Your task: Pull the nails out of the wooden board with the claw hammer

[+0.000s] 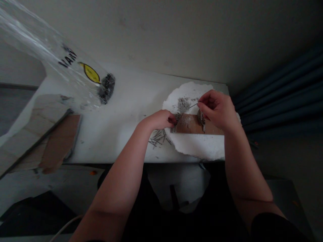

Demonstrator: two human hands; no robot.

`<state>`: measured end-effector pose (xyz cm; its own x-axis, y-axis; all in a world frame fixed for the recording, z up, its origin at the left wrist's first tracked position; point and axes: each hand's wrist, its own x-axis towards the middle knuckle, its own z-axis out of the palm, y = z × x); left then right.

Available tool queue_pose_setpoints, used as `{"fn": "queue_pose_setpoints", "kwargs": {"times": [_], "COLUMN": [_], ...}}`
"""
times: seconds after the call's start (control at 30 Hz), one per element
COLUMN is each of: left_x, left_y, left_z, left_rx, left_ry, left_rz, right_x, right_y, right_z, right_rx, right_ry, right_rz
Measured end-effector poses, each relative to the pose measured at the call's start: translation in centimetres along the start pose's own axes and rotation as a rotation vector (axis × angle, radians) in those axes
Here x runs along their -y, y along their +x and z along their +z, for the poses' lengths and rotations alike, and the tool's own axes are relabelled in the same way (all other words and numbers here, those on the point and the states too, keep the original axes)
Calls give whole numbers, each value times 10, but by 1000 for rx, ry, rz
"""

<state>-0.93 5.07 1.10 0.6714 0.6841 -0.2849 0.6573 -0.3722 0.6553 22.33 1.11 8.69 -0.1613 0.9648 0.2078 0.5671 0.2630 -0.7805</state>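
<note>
My right hand [217,109] is closed in a pinch on a thin nail or pin [193,105], held above a brown wooden strip [190,126]. The strip lies on a white foam-like sheet [196,148] at the table's right end. Grey dust and small holes mark the strip and the foam. A small metal piece [202,120] stands on the strip under my right fingers. My left hand [159,120] is curled at the strip's left end, fingers pressed against it. A heap of several loose thin nails [158,137] lies on the table just below my left hand.
The white table [121,111] stands against a pale wall. A clear plastic bag [63,64] with black lettering and a yellow mark hangs at upper left. Brown boards [59,141] lie at the table's left end. Dark blue curtain [285,97] at right.
</note>
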Motion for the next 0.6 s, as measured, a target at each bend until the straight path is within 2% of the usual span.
{"fn": "queue_pose_setpoints", "kwargs": {"times": [0.23, 0.6], "left_x": [-5, -6], "left_y": [-1, -1], "left_z": [6, 6], "left_rx": [-63, -39], "left_ry": [32, -1], "left_rz": [-19, 24], "right_x": [-1, -2], "right_y": [1, 1], "right_z": [5, 9], "right_rx": [32, 55], "right_ry": [10, 50], "right_rz": [-10, -29]}}
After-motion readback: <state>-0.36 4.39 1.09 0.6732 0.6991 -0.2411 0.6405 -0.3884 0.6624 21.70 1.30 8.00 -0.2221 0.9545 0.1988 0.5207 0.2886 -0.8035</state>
